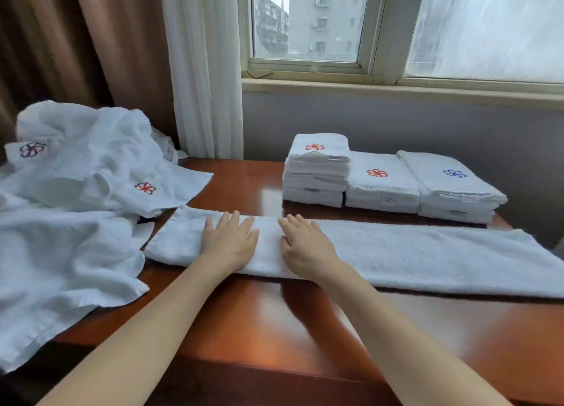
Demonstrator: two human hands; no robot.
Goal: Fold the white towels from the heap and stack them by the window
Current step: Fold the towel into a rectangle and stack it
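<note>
A white towel point(412, 253), folded lengthwise into a long strip, lies across the wooden table point(274, 323). My left hand point(229, 241) and my right hand point(305, 244) rest flat on its left half, side by side, fingers straight. A heap of unfolded white towels point(76, 198) with red and purple flower logos covers the table's left side. Three stacks of folded towels point(381, 182) stand at the back by the window; the left stack point(316, 170) is the tallest.
The window sill point(396, 89) runs above the stacks. White and brown curtains point(201, 69) hang at the back left behind the heap. The strip's right end reaches the frame's right edge. Bare polished wood shows between the strip and the table's near edge.
</note>
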